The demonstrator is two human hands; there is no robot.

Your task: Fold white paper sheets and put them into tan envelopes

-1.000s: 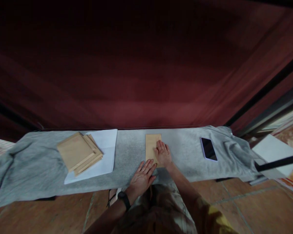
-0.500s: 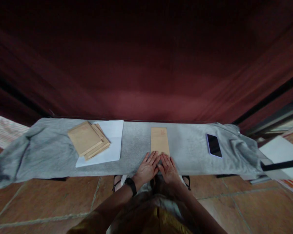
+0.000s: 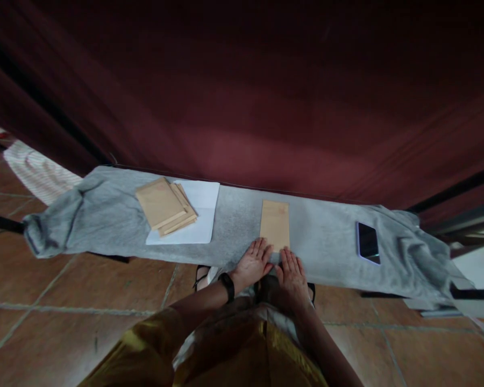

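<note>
A single brown envelope [image 3: 275, 224] lies flat on a grey cloth [image 3: 234, 220] that covers a long low bench. My left hand [image 3: 253, 263] rests flat at the envelope's near left corner, fingers stretched out, a black band on its wrist. My right hand [image 3: 293, 271] lies flat just below the envelope's near right corner, fingers out. Neither hand holds anything. A stack of brown envelopes [image 3: 165, 205] sits to the left on white paper [image 3: 201, 215].
A dark phone [image 3: 368, 242] lies on the cloth to the right. A dark red curtain [image 3: 266, 118] hangs behind the bench. The cloth bunches at both ends. Terracotta floor tiles [image 3: 64, 301] spread below, and a white board [image 3: 479, 271] stands at the far right.
My right hand slid off the envelope's surface down to its near edge, and my left hand moved up beside it. The view swung, shifting everything rightward.
</note>
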